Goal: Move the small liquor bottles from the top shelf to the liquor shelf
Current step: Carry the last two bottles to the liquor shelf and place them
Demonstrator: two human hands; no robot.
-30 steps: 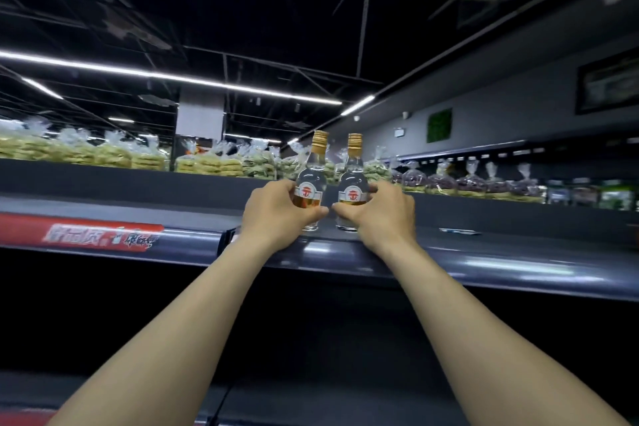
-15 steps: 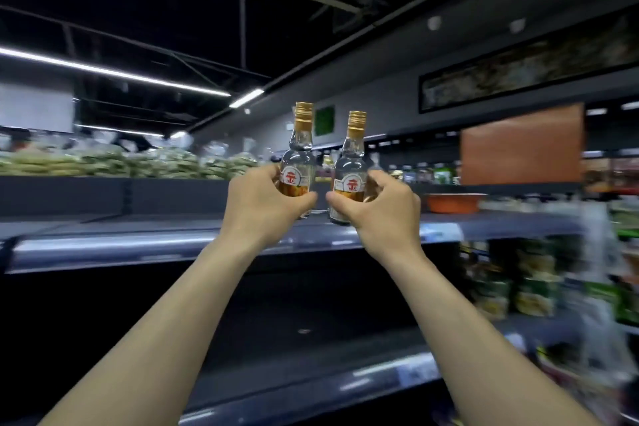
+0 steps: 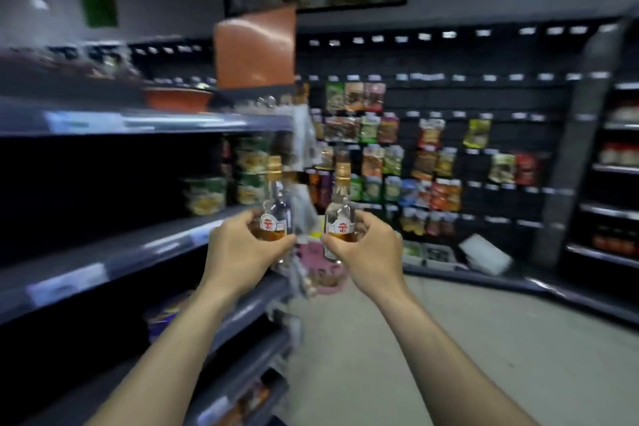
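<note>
I hold two small clear liquor bottles with gold caps and red-and-white labels, both upright in front of me at chest height. My left hand (image 3: 240, 245) grips the left bottle (image 3: 275, 204) around its lower body. My right hand (image 3: 366, 245) grips the right bottle (image 3: 340, 209) the same way. The bottles stand a hand's width apart, clear of any shelf. The top shelf (image 3: 138, 121) runs along the upper left, blurred by motion.
Dark metal shelving (image 3: 103, 252) lines the left side with jars (image 3: 207, 195) on a middle level. A back wall of hanging snack packets (image 3: 397, 162) faces me. More shelves (image 3: 615, 162) stand at the right. A pale floor aisle (image 3: 449, 339) opens ahead.
Both bottles have come off the top shelf and dropped lower with my hands. My view has swung right and down, from the ceiling and top shelf to the aisle and snack wall.
</note>
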